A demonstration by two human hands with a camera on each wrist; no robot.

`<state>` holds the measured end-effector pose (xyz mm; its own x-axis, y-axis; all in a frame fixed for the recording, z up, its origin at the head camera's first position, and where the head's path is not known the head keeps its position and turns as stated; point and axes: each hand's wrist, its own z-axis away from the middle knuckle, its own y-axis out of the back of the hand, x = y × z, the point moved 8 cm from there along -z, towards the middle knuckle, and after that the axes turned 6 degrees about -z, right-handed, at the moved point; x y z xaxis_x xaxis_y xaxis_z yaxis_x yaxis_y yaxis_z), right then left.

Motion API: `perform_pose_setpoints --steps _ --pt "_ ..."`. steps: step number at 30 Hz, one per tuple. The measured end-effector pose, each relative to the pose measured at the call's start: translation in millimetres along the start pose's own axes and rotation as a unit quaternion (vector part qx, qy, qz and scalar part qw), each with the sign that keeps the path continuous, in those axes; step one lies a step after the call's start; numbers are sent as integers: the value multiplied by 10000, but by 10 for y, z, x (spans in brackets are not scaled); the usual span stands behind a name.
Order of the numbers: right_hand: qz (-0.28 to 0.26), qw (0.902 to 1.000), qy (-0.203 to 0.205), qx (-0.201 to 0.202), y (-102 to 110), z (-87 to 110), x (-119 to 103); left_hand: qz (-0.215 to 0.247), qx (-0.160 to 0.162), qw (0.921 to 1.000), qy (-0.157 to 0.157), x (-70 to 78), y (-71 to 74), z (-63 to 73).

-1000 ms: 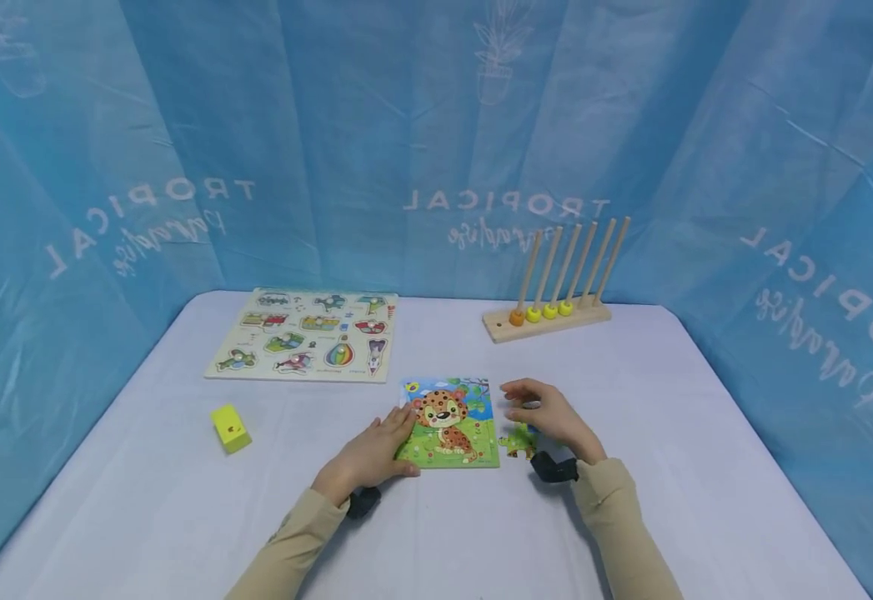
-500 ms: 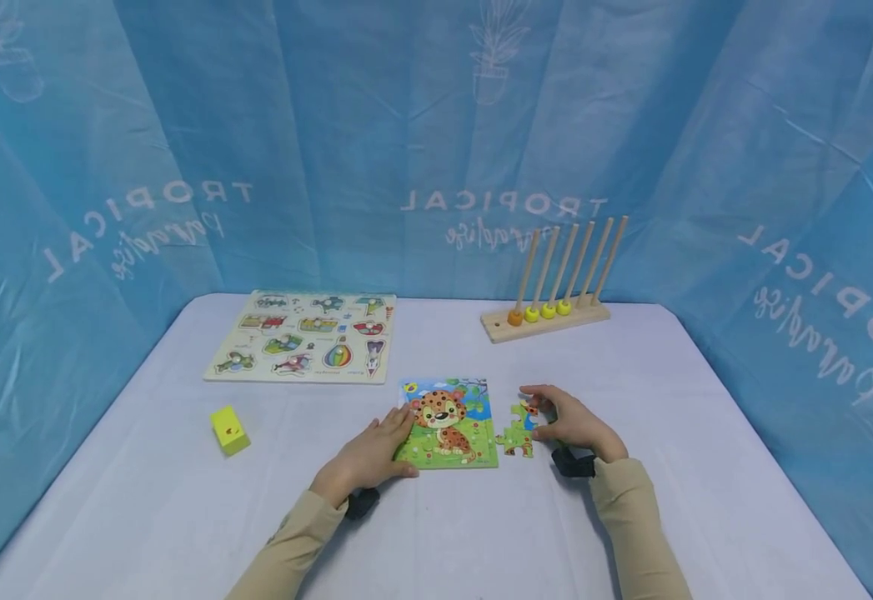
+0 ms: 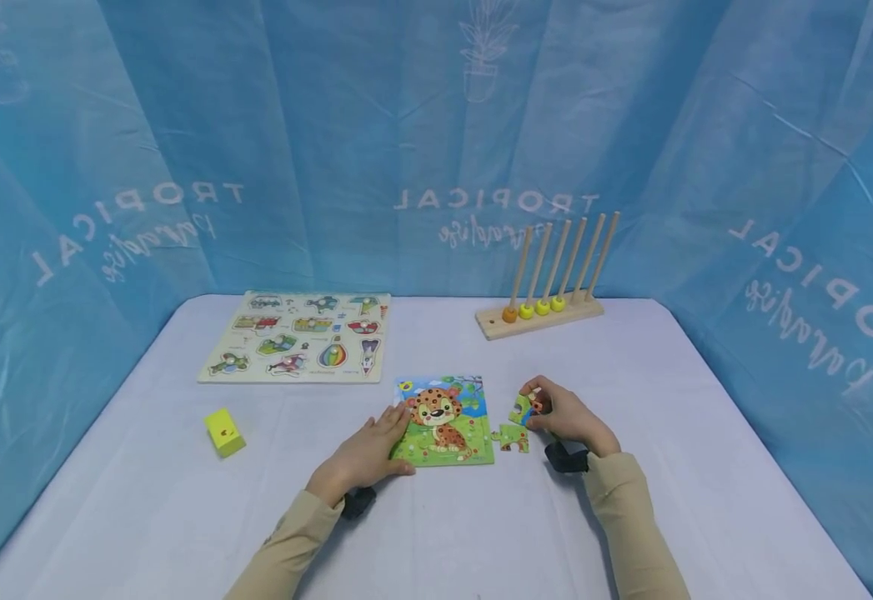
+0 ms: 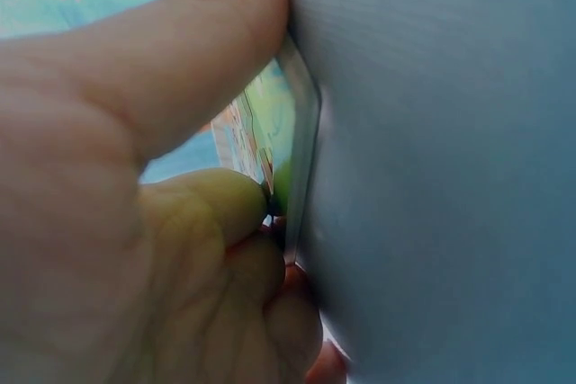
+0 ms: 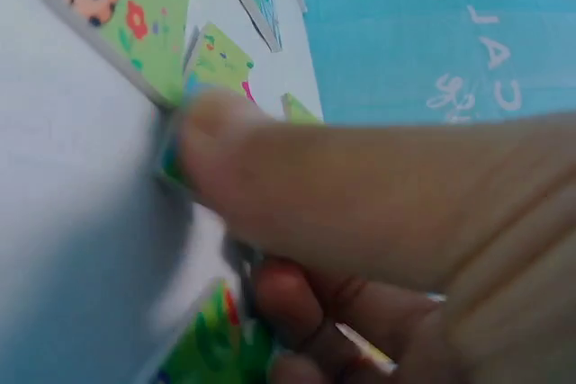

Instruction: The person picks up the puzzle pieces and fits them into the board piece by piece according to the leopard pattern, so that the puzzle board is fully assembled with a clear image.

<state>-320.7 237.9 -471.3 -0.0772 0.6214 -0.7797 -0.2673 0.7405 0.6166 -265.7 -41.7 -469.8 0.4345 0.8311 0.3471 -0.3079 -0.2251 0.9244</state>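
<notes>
A square jigsaw puzzle [image 3: 447,425] with a spotted leopard on green grass lies in the middle of the table. My left hand [image 3: 364,450] rests along its left edge, fingers extended and thumb by the near left corner. In the left wrist view the thumb [image 4: 207,51] touches the board's edge. To the right of the puzzle, my right hand [image 3: 567,414] pinches a green and blue puzzle piece [image 3: 521,410] between thumb and fingers. A second, mostly green puzzle piece [image 3: 514,438] lies flat just below it. The right thumb hides part of the held piece in the right wrist view.
A knobbed vehicle puzzle board [image 3: 293,337] lies at the back left. A wooden peg stand [image 3: 541,317] with an orange and several yellow beads stands at the back right. A yellow block [image 3: 224,432] sits on the left. Blue curtains [image 3: 436,125] surround the white table.
My right hand first moved right, uncovering the loose pieces, then took one piece up and apart from the other. My left hand has stayed on the puzzle. The head view has shifted slightly.
</notes>
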Motion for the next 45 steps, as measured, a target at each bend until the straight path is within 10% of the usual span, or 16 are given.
perform_pose_setpoints --steps 18,33,45 --pt "-1009 9939 141 428 -136 -159 -146 41 -49 9999 79 -14 17 -19" --pt "53 9971 733 182 -652 -268 -528 85 4 9999 57 -8 -20 38" --pt "485 9968 303 561 -697 -286 -493 59 58 10000 4 -2 -3 29"
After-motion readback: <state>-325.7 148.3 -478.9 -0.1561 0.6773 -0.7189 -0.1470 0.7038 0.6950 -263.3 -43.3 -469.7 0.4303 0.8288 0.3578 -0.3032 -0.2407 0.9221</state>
